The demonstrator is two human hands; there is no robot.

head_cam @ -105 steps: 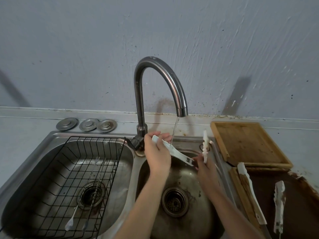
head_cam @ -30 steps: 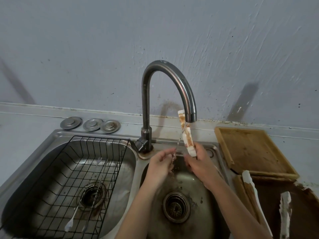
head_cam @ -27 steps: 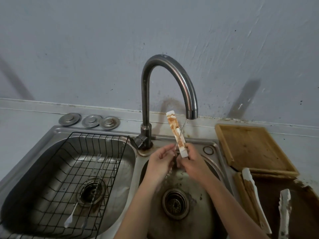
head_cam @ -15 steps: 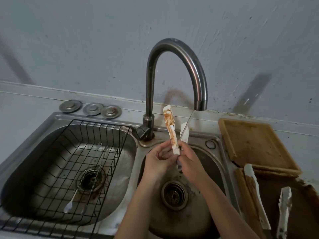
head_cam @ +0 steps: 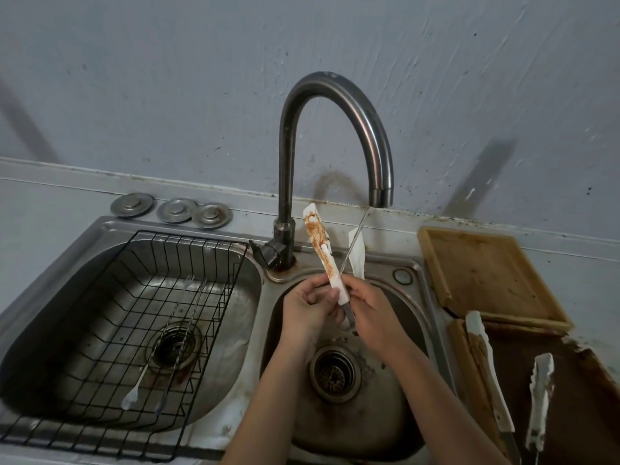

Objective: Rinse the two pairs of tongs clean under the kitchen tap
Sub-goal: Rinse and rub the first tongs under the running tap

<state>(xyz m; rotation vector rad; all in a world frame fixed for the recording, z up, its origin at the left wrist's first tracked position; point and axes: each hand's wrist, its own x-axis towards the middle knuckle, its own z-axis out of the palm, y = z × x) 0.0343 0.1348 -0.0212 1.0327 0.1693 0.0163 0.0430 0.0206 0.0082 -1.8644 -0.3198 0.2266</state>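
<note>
A white pair of tongs point(head_cam: 322, 253) points up over the right sink basin, one arm smeared with brown sauce, the other arm behind it at the right. My left hand point(head_cam: 310, 305) and my right hand point(head_cam: 367, 313) both grip its lower end. A thin stream of water from the curved tap point(head_cam: 335, 105) falls between the two arms onto my hands. A second white pair of tongs point(head_cam: 486, 364), also soiled brown, lies on the dark tray point(head_cam: 580, 391) at the right.
The left basin point(head_cam: 84, 297) holds a black wire rack point(head_cam: 141, 317) with several long utensils. Three metal drain covers point(head_cam: 171, 209) sit behind it. A wooden board point(head_cam: 486, 276) lies right of the sink. The right basin's drain point(head_cam: 333, 374) is below my hands.
The tongs went from lying across under the stream to standing upright with the stained arm showing. Both hands closed together on the lower end; the arms have spread slightly apart.
</note>
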